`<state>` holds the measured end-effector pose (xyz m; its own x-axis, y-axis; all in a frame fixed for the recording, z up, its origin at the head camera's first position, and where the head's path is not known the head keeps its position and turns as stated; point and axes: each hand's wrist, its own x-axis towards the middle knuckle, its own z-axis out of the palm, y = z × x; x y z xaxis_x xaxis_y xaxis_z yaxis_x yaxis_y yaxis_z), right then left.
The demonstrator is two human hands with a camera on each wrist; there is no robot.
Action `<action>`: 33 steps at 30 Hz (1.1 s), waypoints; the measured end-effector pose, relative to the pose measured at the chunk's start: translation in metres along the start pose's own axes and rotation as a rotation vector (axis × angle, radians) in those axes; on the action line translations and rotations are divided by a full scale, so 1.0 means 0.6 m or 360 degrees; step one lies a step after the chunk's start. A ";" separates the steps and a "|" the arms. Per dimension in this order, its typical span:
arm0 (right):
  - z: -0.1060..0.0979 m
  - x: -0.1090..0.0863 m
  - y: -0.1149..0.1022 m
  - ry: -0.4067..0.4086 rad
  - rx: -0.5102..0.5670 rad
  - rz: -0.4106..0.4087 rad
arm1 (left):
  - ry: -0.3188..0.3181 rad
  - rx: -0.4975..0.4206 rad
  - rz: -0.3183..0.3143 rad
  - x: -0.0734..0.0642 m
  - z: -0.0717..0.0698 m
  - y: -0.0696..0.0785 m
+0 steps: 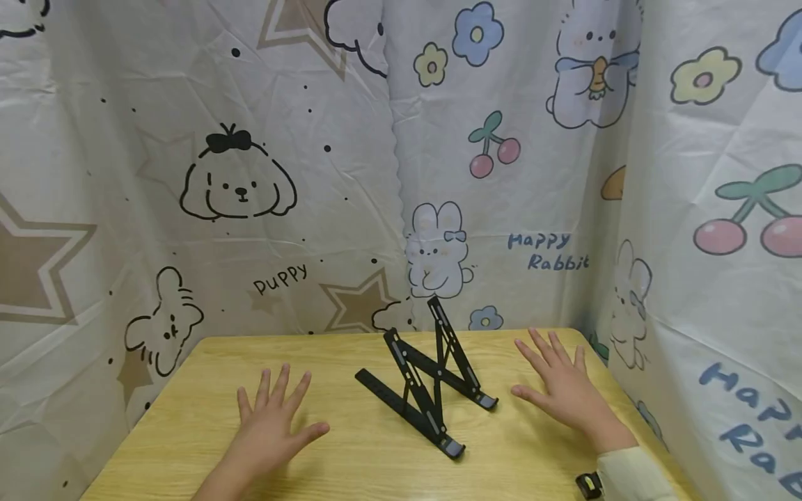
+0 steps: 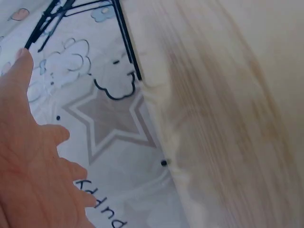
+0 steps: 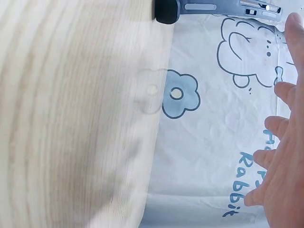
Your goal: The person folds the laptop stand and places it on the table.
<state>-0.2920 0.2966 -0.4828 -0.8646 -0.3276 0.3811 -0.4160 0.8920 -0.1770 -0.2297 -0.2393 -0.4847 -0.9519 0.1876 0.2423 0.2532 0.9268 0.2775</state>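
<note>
A black folding laptop stand (image 1: 421, 396) stands unfolded near the middle of the table, its grey-padded front hooks toward me. To its left is my left hand (image 1: 269, 421), fingers spread and straight, apart from the stand. My right hand (image 1: 560, 386) is on the other side, also with spread fingers and nothing in it. In the left wrist view, the stand's thin legs (image 2: 124, 33) show at the top, beyond the left hand (image 2: 33, 156). One hooked bar of the stand (image 3: 218, 8) crosses the top of the right wrist view, with the right hand (image 3: 289, 156) along the right edge.
The light wooden table (image 1: 338, 459) reaches back to a printed curtain (image 1: 351, 209) with puppies, rabbits and flowers. Another curtain panel (image 1: 714, 306) hangs close along the right side. A small black device (image 1: 589, 486) sits at the right sleeve cuff.
</note>
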 end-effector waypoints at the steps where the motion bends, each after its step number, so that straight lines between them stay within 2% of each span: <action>1: 0.001 0.002 0.000 0.0005 0.0021 0.0001 | -0.0011 -0.0034 -0.0011 0.001 0.001 0.004; 10: 0.011 0.019 -0.001 -0.0015 0.0155 0.0031 | -0.0073 -0.0202 -0.0056 0.007 0.013 0.048; 22: 0.020 0.030 -0.010 -0.0006 0.0253 0.0041 | -0.0189 -0.0517 -0.0122 0.005 0.018 0.110; 30: 0.019 0.038 -0.014 -0.0035 0.0299 0.0040 | -0.0126 -0.0473 -0.0112 0.006 0.027 0.133; 33: 0.021 0.040 -0.015 -0.0034 0.0323 0.0036 | -0.0118 -0.0519 -0.0123 0.008 0.032 0.141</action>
<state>-0.3128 0.2769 -0.4835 -0.8793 -0.3166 0.3557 -0.4426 0.8190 -0.3652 -0.2160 -0.1535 -0.4779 -0.9774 0.1550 0.1439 0.2101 0.7887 0.5777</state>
